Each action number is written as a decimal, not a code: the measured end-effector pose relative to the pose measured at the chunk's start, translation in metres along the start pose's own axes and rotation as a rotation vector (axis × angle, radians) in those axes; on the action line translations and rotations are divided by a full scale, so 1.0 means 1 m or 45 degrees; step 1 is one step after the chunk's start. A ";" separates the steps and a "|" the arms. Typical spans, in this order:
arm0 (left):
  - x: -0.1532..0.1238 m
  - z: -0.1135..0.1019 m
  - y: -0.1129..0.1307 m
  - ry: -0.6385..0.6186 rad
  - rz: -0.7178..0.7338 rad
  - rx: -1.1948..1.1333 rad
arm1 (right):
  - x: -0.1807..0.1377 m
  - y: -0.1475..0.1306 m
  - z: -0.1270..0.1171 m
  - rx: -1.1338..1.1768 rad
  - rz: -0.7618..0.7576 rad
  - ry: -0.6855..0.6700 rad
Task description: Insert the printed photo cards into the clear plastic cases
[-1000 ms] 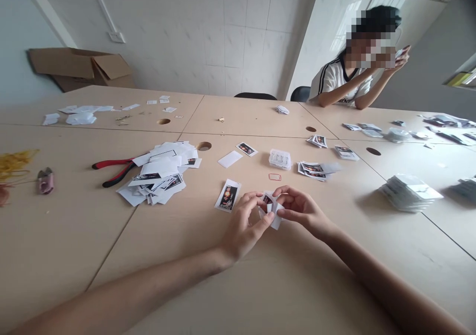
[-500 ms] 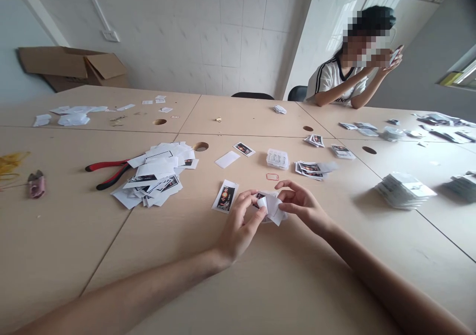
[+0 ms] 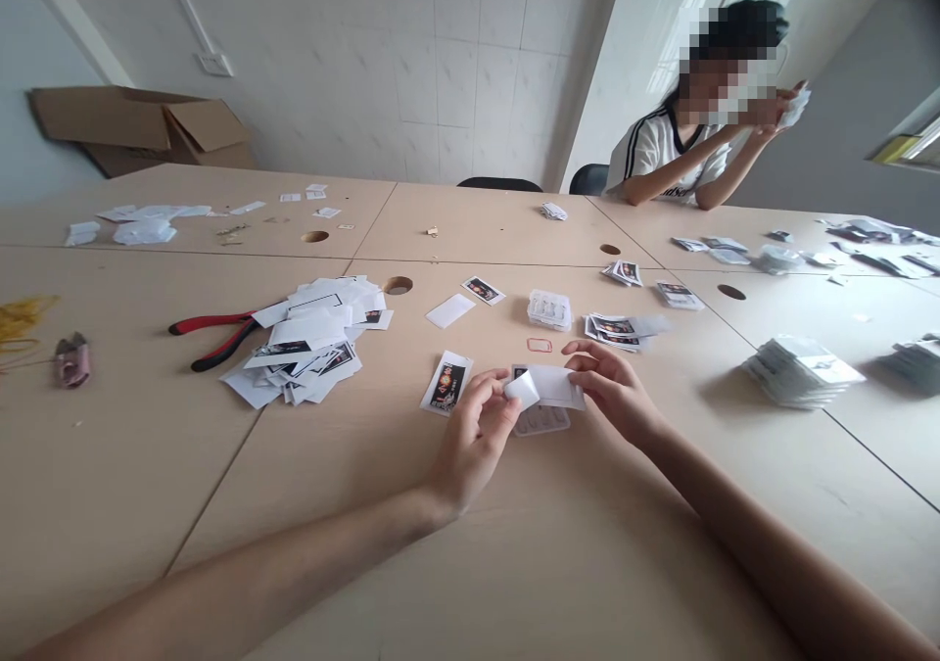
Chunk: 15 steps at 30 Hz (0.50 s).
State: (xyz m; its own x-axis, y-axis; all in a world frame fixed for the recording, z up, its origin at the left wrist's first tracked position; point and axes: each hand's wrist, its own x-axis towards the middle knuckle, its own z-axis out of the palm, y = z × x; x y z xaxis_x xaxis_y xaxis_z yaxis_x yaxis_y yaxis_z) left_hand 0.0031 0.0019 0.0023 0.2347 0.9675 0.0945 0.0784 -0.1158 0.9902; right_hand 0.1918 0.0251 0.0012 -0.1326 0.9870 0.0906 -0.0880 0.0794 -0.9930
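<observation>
The person's left hand [image 3: 474, 436] is pinching the curled left corner of a white paper sheet [image 3: 554, 387], with the thumb and fingertips closed together on the fold. The right hand [image 3: 613, 387] is steadying the sheet's right edge, its fingers slightly apart and curving over from above. The sheet is lying between the two hands, clear of neither, with its long axis running left to right across the person's front. A clear plastic tray [image 3: 541, 420] is lying directly beneath its lower edge, and a printed card [image 3: 446, 385] is resting just beside the left hand on the pale laminate table [image 3: 147, 465].
</observation>
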 end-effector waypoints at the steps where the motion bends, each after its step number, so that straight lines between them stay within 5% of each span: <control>1: 0.000 0.000 0.000 0.005 -0.017 -0.012 | 0.001 0.001 -0.001 0.001 0.003 0.048; 7: 0.001 -0.001 0.001 -0.069 -0.033 -0.098 | 0.007 0.007 -0.011 0.020 0.045 0.331; 15: 0.000 -0.001 0.000 -0.106 -0.057 -0.093 | 0.012 0.013 -0.020 0.193 0.093 0.486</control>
State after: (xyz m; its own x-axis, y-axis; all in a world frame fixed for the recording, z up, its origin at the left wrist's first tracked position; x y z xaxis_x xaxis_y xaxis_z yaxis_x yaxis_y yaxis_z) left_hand 0.0017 0.0021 0.0026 0.3122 0.9490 0.0442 0.0208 -0.0534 0.9984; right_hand 0.2091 0.0402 -0.0119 0.2289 0.9725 -0.0425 -0.2398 0.0140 -0.9707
